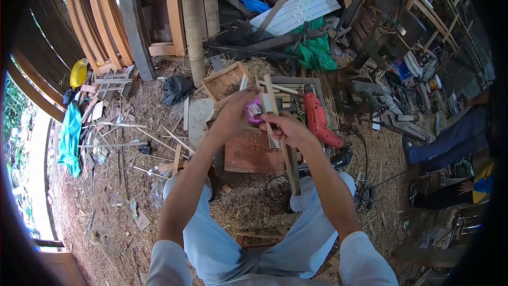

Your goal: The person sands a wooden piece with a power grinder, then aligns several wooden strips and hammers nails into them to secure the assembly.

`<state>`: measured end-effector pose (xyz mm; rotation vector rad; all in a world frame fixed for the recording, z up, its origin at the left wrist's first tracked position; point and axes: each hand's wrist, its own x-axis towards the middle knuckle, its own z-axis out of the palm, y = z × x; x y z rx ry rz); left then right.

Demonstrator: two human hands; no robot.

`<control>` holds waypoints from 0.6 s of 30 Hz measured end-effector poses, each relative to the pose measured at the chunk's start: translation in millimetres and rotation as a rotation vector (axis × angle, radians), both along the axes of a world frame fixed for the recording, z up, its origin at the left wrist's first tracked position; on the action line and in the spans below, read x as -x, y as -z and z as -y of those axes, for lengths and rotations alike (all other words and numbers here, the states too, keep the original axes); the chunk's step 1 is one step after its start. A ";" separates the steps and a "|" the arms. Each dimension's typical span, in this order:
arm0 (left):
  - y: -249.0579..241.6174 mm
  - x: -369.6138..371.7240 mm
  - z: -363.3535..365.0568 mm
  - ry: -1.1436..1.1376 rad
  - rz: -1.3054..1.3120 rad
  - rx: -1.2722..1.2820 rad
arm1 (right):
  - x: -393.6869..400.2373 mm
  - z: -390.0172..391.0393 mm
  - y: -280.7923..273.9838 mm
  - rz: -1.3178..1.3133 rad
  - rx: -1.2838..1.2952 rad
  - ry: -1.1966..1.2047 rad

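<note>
My right hand (290,128) is closed round a long, thin wooden strip (289,161), which slants from above the bench down toward my right knee. A pale, flat piece (267,104) lies alongside the strip, close to my right fingers. Across from it, my left hand (235,110) hovers with its fingers stretched toward the strip's upper part, somewhat blurred. Between the two hands sits a round purple container (253,110) with a pale label, partly covered by my left hand. Below them is a reddish-brown board (254,153) on the low bench.
A red power drill (318,119) lies right of my right hand. Behind my left hand is a shallow wooden box (226,80). Wood scraps and shavings cover the ground (127,201). Another person (450,151) is at the far right. Timber frames (100,18) stand at the back left.
</note>
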<state>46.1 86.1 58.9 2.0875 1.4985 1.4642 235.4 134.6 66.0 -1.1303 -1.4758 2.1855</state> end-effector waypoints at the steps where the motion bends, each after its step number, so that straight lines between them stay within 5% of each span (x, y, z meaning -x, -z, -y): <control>1: -6.1 -8.3 4.2 0.070 -0.055 -0.027 | -0.6 1.9 -5.0 -0.112 0.080 0.017; 9: -29.7 -14.1 7.9 0.176 -0.248 -0.030 | -21.2 1.1 -26.4 -0.442 0.281 -0.026; 12: -30.2 -24.3 8.9 0.087 -0.242 -0.129 | -25.1 8.0 -35.3 -0.410 0.149 -0.002; 15: -22.6 -27.6 4.4 -0.156 0.109 -0.152 | -24.9 15.1 -42.2 -0.367 0.061 -0.031; 17: -19.7 -20.6 2.8 0.078 0.936 0.298 | -22.1 21.1 -38.7 -0.341 0.043 -0.067; 18: -24.3 -17.3 5.5 0.076 0.934 0.301 | -17.7 24.6 -35.2 -0.282 0.005 -0.094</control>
